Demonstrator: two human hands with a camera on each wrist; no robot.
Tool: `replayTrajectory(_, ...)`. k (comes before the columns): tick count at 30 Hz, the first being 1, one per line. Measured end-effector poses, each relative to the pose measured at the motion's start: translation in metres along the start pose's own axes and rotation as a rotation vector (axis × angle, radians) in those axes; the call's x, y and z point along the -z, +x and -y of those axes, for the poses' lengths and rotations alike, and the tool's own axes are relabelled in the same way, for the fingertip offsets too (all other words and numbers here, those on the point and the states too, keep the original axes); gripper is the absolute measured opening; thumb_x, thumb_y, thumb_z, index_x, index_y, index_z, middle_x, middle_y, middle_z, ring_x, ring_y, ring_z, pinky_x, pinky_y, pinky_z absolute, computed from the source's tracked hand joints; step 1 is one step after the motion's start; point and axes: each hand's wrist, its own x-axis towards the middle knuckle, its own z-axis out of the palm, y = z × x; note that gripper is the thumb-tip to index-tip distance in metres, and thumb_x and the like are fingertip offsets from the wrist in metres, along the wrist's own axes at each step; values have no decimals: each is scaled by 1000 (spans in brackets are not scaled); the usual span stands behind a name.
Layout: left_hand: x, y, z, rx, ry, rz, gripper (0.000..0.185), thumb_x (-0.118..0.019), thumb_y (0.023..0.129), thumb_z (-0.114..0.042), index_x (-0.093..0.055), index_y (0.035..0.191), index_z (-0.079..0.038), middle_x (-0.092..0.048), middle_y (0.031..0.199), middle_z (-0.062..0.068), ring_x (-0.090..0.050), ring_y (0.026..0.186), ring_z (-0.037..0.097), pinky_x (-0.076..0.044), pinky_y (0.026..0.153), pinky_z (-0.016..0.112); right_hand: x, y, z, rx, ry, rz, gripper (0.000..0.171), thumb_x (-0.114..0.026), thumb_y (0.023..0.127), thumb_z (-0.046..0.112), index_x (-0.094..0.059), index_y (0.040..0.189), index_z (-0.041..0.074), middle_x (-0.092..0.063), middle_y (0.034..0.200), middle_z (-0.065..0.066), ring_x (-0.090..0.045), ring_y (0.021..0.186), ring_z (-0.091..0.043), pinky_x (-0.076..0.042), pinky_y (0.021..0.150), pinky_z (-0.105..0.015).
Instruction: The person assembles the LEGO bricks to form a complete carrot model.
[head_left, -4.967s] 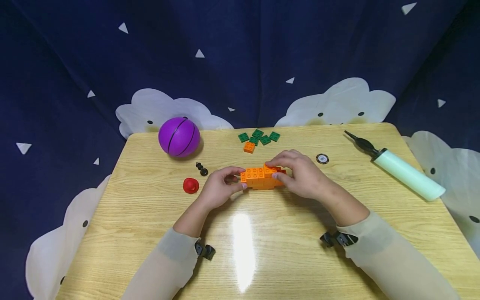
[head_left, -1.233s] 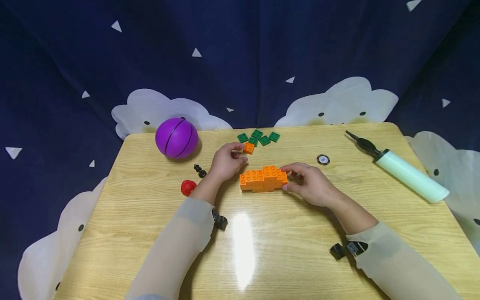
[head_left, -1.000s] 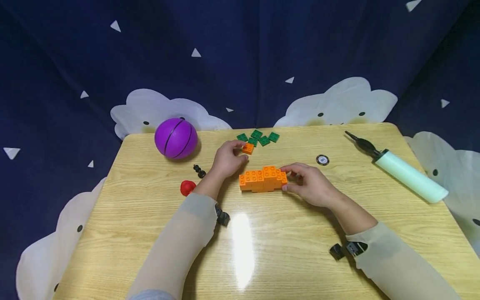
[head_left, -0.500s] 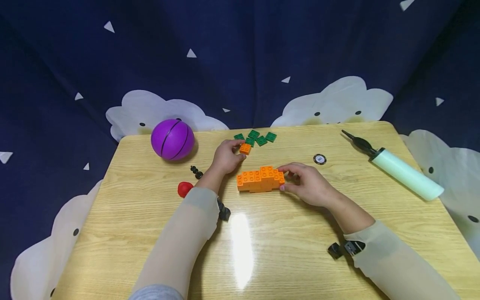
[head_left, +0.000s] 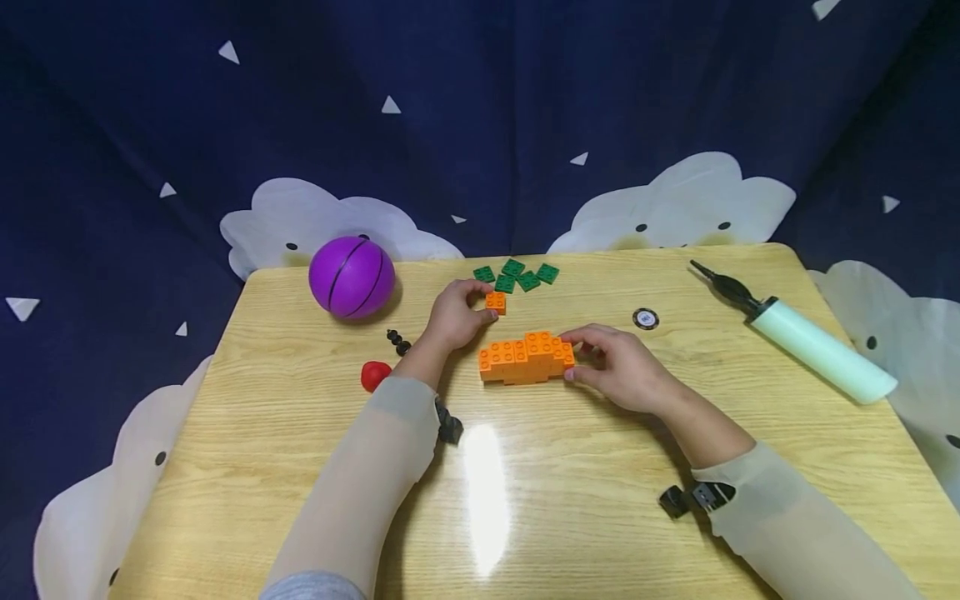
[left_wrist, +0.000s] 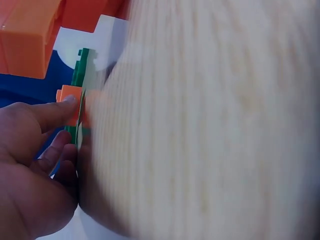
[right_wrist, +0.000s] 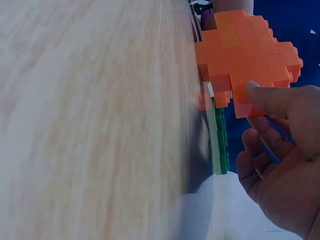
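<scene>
Left hand (head_left: 450, 317) pinches small orange brick (head_left: 496, 302) on desk (head_left: 300, 433), just in front of green plates (head_left: 517, 276). Right hand (head_left: 618, 367) grips right end of orange brick assembly (head_left: 525, 358), mid-desk, near the small brick. Purple ball (head_left: 352, 276) far left, air pump (head_left: 802, 343) far right, red piece (head_left: 374, 375) near left forearm
</scene>
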Motion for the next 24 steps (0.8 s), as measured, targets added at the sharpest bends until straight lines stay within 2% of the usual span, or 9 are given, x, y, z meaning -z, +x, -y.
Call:
replayTrajectory(8,1,-14,-4,63,-147,-10,35,-80,92,-14,-69,126,-15,-64,124,6,-55,110,26,-48,100,41,0,-1,-1,-11,3,6,48,-80,93,17,-65,138,16,-67,116,0,-61,101,-25,-52,82,-41)
replayTrajectory(15,3,-23,-5,47,-186,-13,35,-81,92,-12,-69,124,-15,-63,121,6,-57,107,25,-51,94,39,0,-2,-2,-3,-1,0,47,-81,92,16,-65,137,14,-68,114,-2,-61,100,-27,-52,81,-43)
replayTrajectory(24,10,-36,-8,37,-257,2,38,-80,92,-10,-68,127,-16,-65,126,5,-61,113,25,-54,92,39,0,-1,-1,2,2,-2,47,-81,92,16,-66,136,14,-67,113,-1,-61,99,-27,-52,80,-42)
